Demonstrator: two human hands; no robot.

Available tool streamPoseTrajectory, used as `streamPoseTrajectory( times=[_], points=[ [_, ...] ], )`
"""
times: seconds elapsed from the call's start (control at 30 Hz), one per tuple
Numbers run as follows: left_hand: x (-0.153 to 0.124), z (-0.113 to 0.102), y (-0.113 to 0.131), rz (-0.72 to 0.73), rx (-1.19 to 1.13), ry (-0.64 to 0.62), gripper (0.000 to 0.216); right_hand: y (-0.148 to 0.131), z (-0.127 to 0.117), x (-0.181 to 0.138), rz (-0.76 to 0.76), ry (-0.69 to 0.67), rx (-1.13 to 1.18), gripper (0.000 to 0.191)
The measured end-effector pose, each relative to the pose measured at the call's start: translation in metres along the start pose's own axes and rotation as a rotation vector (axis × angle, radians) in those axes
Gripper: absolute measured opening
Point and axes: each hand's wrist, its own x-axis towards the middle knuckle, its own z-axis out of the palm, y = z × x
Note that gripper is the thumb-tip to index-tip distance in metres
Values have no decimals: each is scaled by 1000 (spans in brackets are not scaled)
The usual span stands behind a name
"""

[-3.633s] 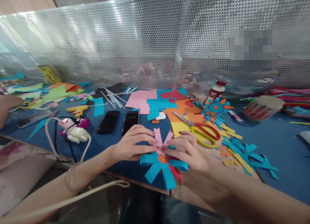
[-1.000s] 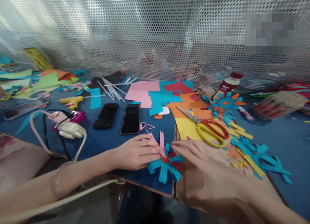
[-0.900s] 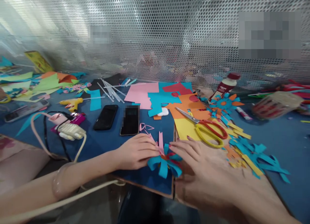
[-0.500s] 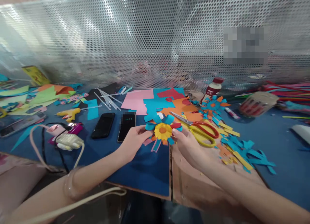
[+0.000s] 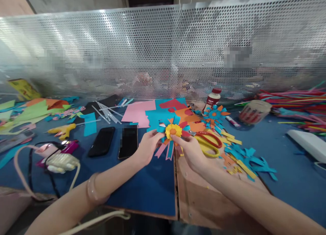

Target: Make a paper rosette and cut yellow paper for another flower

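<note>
Between both hands is a paper flower (image 5: 173,131) with a yellow ring, an orange centre, blue and red outer loops, and pink strips hanging below. My left hand (image 5: 149,144) pinches its left side, thumb and fingers closed on the edge. My right hand (image 5: 190,147) grips the right side, with a fingertip pressed on the yellow petals. Just right of the flower lie scissors (image 5: 210,145) with red and yellow handles, their blades hidden behind my right hand and the flower. Behind it are sheets of pink paper (image 5: 139,112) and blue paper (image 5: 155,115).
Two phones (image 5: 102,141) lie left of my hands, near a yellow glue gun (image 5: 62,129) and a corded plug cluster (image 5: 59,160). Blue paper scraps (image 5: 251,157), another paper flower (image 5: 215,115), a bottle (image 5: 213,98) and a jar (image 5: 255,112) stand or lie right. A perforated metal screen (image 5: 152,52) closes the back.
The view has tilted up and shifted right. The flower has tipped and turned in my hands, showing more pink strips beneath, and my right fingertip has moved onto the yellow petals.
</note>
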Motion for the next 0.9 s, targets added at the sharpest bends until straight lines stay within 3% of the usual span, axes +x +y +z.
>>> streamPoseTrajectory(
  times=[0.27,0.43,0.6,0.9],
  points=[
    [2,3,-7,175,209,17,32,3,1,5,-20,4,49,31],
    [1,-4,-13,171,234,61,29,5,3,3,29,10,-16,39],
    [1,-10,-14,163,175,21,28,2,2,1,36,-33,-20,42],
    [0,-10,-13,132,110,-23,26,-4,2,1,20,-86,-22,35]
  ],
)
